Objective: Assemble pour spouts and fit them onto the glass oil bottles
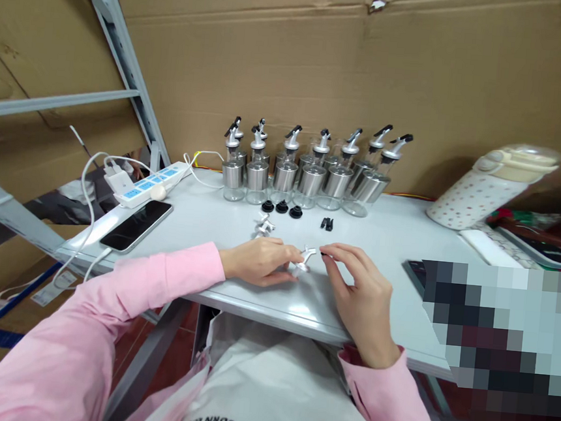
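Observation:
My left hand (261, 262) is closed on a silver pour spout (305, 259), held low over the front of the table. Just right of the spout, my right hand (364, 300) pinches a small black piece (324, 254), mostly hidden by the fingertips; a narrow gap separates it from the spout. Beyond my left hand lie a few more silver spouts (264, 225). Several black ring-shaped stoppers (282, 207) rest behind those. A couple of small black clips (327, 224) lie further right. Glass oil bottles (309, 181) with steel sleeves and spouts on top stand in rows at the back.
A phone (136, 225) and a white power strip (152, 185) with cables occupy the table's left side. On the right are a spotted flask (483, 189), a dark device (415, 275) and another phone (545, 249). Cardboard (293, 61) walls the back; a metal frame (122, 52) rises at left.

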Tool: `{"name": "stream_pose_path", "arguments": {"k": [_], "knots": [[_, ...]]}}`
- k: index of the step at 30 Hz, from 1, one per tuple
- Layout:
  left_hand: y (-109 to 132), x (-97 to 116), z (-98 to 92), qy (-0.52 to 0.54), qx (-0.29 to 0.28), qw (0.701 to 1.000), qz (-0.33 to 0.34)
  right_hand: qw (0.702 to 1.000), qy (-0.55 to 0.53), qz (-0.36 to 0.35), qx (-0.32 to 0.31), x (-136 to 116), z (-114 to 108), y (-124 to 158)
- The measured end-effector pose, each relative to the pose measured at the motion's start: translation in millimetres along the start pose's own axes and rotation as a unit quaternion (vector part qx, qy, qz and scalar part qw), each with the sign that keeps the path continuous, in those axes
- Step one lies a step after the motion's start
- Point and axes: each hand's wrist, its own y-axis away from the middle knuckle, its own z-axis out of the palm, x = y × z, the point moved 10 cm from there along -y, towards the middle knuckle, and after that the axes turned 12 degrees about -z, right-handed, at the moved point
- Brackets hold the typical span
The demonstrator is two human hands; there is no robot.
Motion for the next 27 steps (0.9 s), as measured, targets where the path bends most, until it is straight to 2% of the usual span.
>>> {"name": "stream_pose_path", "arguments": {"k": [4, 9, 13, 18, 27], "knots": [[0.4, -0.1, 0.7, 0.003, -0.001, 1.000, 0.001, 1.000, -0.010, -0.006, -0.001, -2.1, 0.4, -0.6], [0.1, -5.8, 6.8, 0.005, -0.029, 0.999, -0.023, 1.000, 0.008, -0.007, -0.003, -2.6, 1.2, 0.0], [0.8, -2.7, 5.4, 0.012, -0.026, 0.999, -0.013, 1.000, 0.010, -0.008, -0.002, -2.9, 1.3, 0.7], [0.5, -7.0, 10.1, 0.014, -0.054, 0.998, -0.038, 1.000, 0.013, -0.010, 0.003, -4.0, -0.3, -0.2], [-0.7, -5.7, 9.6, 0.014, -0.054, 0.998, -0.035, 1.000, 0.011, -0.016, 0.013, -5.6, -2.7, -2.0]]}}
